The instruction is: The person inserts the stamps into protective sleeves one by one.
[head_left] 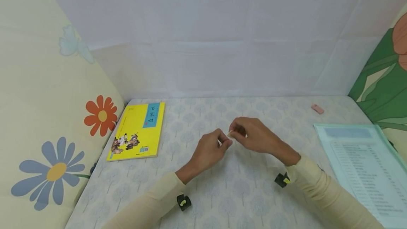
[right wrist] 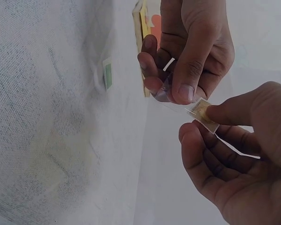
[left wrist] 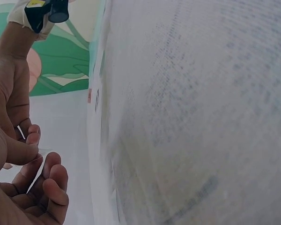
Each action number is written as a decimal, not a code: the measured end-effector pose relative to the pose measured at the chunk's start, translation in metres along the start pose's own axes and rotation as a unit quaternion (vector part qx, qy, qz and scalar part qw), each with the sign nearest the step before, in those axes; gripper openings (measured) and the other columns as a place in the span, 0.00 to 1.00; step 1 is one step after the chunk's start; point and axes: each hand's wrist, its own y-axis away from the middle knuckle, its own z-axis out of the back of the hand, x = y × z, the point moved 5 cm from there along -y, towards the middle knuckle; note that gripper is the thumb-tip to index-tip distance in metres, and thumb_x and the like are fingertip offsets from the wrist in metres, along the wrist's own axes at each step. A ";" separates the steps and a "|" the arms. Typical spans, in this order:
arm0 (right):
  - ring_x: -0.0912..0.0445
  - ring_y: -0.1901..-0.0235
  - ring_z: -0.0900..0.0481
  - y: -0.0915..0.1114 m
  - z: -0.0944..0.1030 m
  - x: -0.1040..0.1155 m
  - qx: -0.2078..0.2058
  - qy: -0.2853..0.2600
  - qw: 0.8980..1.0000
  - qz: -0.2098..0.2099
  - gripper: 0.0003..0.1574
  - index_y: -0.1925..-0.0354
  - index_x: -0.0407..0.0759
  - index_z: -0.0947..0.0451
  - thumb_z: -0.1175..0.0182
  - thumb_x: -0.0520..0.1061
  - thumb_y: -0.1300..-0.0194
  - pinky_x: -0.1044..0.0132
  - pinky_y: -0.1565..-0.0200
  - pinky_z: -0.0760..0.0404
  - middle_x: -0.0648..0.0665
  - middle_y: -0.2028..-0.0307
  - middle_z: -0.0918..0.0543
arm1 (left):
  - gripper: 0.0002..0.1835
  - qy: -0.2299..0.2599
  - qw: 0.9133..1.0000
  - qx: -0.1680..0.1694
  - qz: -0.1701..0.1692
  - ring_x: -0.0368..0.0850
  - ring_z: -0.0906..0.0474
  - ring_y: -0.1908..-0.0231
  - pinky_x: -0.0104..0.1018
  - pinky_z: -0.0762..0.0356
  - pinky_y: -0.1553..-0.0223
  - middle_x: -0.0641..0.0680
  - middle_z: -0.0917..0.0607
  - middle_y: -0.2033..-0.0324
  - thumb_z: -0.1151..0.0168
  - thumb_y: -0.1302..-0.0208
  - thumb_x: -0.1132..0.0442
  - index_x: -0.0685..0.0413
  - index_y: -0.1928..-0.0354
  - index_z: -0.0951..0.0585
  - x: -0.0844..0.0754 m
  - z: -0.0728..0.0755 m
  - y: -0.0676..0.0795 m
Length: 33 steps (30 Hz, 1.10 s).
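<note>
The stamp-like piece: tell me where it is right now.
In the right wrist view, the stamp-like piece sits right of centre, pinched by the right hand, just below the left hand.

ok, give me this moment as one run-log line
right hand: pinches small stamp-like piece | left hand: pinches clear film | yellow book: lying flat, left | pink block: back right

Small tan paper square with toothed edges [right wrist: 209,124]: tilted, raised, pinched in the right hand [head_left: 254,134].
Thin clear plastic film [right wrist: 164,95]: creased, in the left hand's [head_left: 208,150] fingers, just beside the right hand.
</note>
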 end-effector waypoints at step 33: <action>0.63 0.69 0.23 0.000 0.001 0.000 0.005 -0.004 1.000 0.010 0.04 0.56 0.49 0.22 0.41 0.41 0.25 0.65 0.69 0.22 0.55 0.64 0.20 | 0.06 0.037 0.999 0.009 0.016 0.38 0.23 0.78 0.34 0.27 0.81 0.43 0.17 0.70 0.38 0.27 0.57 0.49 0.63 0.21 -0.002 0.003 0.001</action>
